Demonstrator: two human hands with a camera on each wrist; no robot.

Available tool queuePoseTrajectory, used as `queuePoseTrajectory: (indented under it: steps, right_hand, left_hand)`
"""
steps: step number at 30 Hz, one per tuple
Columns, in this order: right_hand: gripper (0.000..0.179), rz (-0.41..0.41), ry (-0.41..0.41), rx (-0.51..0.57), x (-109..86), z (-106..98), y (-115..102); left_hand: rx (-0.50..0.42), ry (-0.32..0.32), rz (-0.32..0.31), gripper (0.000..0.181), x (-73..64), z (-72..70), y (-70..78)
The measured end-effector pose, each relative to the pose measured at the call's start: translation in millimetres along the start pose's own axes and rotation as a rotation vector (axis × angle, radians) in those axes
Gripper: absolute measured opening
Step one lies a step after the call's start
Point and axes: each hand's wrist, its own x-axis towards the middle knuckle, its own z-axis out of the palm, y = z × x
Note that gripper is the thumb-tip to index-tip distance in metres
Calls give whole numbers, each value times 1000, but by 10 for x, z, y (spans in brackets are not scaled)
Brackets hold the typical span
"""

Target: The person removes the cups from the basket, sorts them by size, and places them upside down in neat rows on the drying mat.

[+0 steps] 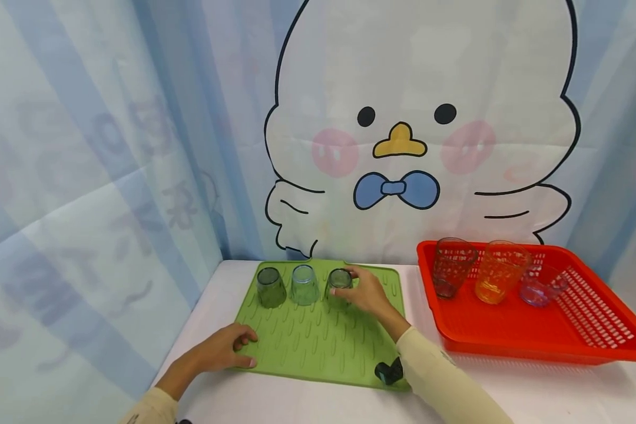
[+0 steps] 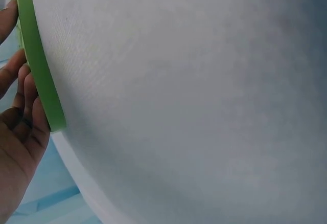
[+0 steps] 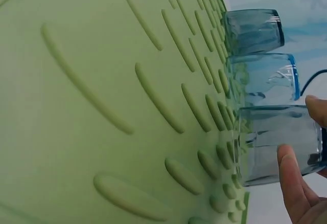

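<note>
Fingers [image 3: 291,183] of the right hand [image 1: 368,292] hold an upturned glass [image 1: 339,287] on the green mat [image 1: 318,347].

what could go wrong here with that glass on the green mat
The right hand holds the third glass upside down, close beside the middle glass; a sideways slip could knock it. The ridged green mat gives an uneven footing, so the glass might rock. The left hand rests on the mat's edge; if it lets go, the mat could shift.

Bright, even light — soft shadows; wrist views close, slightly blurred.
</note>
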Motion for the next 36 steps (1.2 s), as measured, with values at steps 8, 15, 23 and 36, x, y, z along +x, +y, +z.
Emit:
queuePoseTrajectory:
  steps: [8, 15, 23, 36]
  right_hand:
    - [69, 31, 14, -26, 53, 45, -7]
    - [75, 85, -46, -36, 96, 34, -26]
    - [79, 118, -87, -33, 107, 18, -43]
    - [91, 119, -136, -30, -59, 8, -34]
  left_hand:
    - [-4, -13, 0, 46, 31, 3, 27]
    - [5, -6, -7, 46, 48, -6, 49]
    - [9, 2, -13, 46, 61, -18, 54]
    - [-15, -22, -23, 45, 20, 7, -2]
